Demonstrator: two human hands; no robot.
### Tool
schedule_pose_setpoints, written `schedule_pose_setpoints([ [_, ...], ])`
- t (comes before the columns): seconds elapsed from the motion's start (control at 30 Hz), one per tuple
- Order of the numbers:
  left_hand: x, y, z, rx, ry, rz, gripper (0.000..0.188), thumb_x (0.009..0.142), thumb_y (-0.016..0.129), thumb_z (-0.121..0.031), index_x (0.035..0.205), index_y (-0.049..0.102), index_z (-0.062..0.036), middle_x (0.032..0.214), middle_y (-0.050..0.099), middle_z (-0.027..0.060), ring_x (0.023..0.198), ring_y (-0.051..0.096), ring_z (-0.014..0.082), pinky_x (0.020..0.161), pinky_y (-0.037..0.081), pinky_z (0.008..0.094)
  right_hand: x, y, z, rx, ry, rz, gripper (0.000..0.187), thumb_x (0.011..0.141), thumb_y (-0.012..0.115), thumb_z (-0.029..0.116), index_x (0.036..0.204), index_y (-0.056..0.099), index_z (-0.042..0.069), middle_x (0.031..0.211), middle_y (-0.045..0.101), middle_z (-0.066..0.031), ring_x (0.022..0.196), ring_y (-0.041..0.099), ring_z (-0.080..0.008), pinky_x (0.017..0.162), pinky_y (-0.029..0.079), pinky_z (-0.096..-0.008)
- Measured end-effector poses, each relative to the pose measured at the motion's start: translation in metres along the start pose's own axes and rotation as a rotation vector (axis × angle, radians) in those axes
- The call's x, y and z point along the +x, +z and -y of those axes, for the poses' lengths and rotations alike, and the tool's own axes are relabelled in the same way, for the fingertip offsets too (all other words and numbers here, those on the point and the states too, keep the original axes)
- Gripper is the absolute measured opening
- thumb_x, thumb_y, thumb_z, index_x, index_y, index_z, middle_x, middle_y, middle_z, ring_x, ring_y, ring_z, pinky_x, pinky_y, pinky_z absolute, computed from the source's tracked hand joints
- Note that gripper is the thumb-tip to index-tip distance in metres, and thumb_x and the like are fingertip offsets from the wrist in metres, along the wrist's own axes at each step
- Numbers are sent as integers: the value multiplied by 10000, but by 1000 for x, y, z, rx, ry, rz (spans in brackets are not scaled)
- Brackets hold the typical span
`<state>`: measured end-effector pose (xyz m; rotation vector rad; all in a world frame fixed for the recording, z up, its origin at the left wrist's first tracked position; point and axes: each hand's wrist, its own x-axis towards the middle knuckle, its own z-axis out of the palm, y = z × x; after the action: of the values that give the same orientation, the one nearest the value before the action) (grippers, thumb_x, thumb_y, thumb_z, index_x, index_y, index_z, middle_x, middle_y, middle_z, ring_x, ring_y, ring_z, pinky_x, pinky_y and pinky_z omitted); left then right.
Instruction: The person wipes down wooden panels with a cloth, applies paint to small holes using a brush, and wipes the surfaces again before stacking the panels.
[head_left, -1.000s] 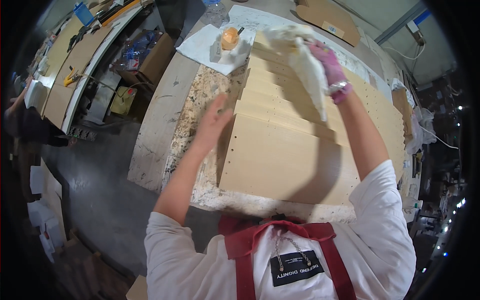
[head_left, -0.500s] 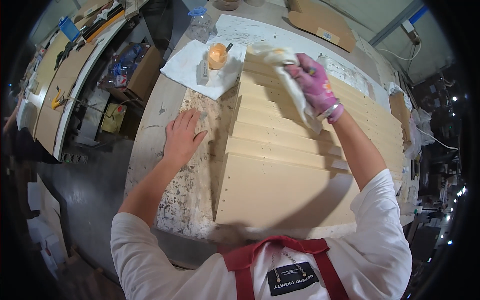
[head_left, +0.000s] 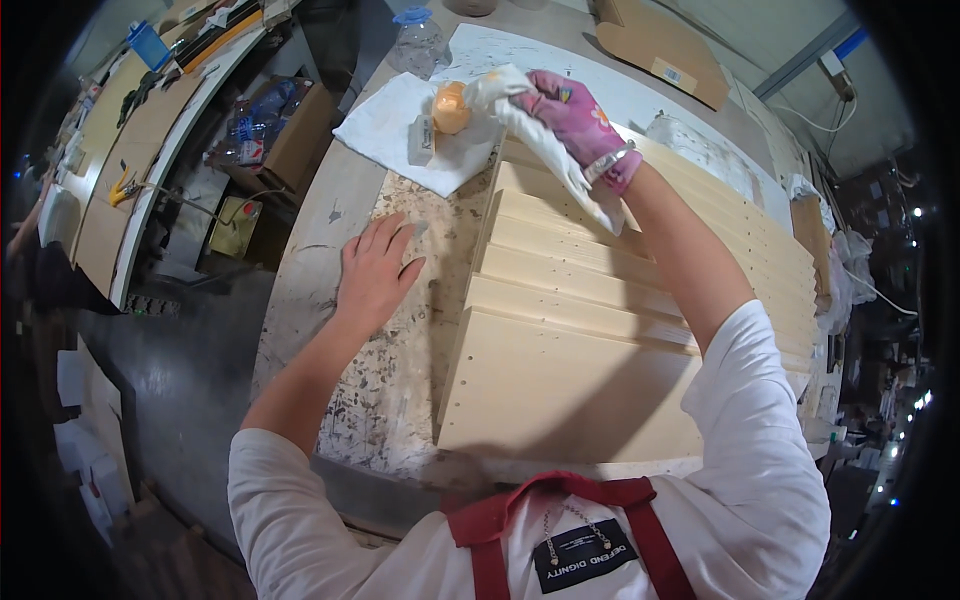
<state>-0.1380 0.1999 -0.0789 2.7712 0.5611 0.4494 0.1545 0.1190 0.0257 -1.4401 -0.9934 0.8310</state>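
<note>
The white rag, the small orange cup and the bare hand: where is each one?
white rag (head_left: 545, 150), head view, on the strip hanging below the gloved right hand.
small orange cup (head_left: 451, 106), head view, on its rounded side.
left hand (head_left: 375, 275), head view, on its back.

Person wears a white short-sleeved shirt, red apron straps with a dark chest patch; right hand (head_left: 575, 115) in a pink glove; left hand (head_left: 375, 270) bare.

A single head-worn fisheye view is looking steeply down from close above the table (head_left: 330, 250), facing away from the person; their chest is filling the near edge, and straight lines are bending toward the rim.
</note>
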Motion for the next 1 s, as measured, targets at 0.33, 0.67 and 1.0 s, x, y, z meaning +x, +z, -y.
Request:
schedule_pose_setpoints([
  [0.33, -2, 2, 4, 49, 3, -38, 416, 838, 580, -249, 1212, 492, -88, 1297, 441, 60, 1225, 388, 219, 968, 292, 403, 6, -3, 1, -139, -87, -247, 163, 857, 596, 187, 944, 624, 52, 780, 636, -45, 695, 590, -142, 635, 477, -257],
  [0.67, -2, -1, 0, 49, 9, -26, 419, 834, 585, -214, 1219, 480, -87, 1311, 426, 72, 1234, 384, 246, 971, 286, 408, -7, 44, 12, -1180, -182, 203, 208, 837, 533, 85, 1028, 614, 72, 913, 639, -86, 802, 624, -245, 723, 509, -361],
  [1.0, -4, 4, 4, 65, 16, -43, 409, 835, 576, -247, 1203, 494, -88, 1302, 436, 60, 1236, 377, 220, 973, 286, 409, -26, -82, 44, -410, -53, -286, 174, 868, 608, 175, 964, 617, 30, 850, 626, 1, 721, 560, -48, 639, 458, -204],
])
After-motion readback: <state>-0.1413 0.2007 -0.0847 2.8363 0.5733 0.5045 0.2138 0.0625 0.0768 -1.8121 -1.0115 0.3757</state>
